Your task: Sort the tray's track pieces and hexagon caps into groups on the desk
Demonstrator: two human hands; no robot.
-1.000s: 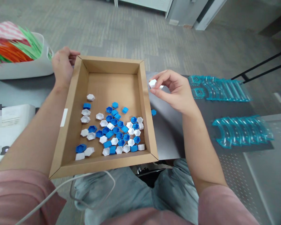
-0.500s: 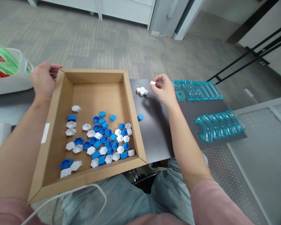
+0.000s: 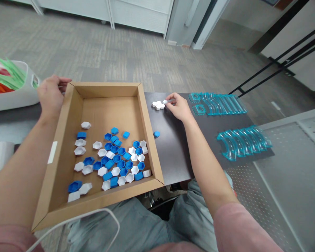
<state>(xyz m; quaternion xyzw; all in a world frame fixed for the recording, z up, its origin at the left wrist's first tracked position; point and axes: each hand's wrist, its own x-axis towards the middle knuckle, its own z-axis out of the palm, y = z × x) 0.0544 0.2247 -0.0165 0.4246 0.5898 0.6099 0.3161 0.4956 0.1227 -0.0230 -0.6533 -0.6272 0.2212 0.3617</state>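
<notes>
A brown cardboard box (image 3: 68,126) rests on my lap, tilted, with several blue and white hexagonal pieces (image 3: 115,159) gathered near its front. My left hand (image 3: 50,94) grips the box's far left corner. My right hand (image 3: 177,106) reaches over a black board (image 3: 178,147) and pinches a white hexagonal piece (image 3: 165,102) against a small cluster of white pieces (image 3: 158,104) lying on the board. One blue piece (image 3: 156,133) lies alone on the board beside the box wall.
Two rows of clear turquoise curved parts (image 3: 217,103) (image 3: 243,142) lie on the board's right side. A white bin (image 3: 14,92) with orange, green and pink strips stands at the far left. A white cable (image 3: 94,213) crosses my lap. A perforated grey surface (image 3: 291,182) sits at right.
My right hand has moved away from the box out over the board and lowered the white piece down to the white cluster. The view has shifted right. My left hand stays on the box.
</notes>
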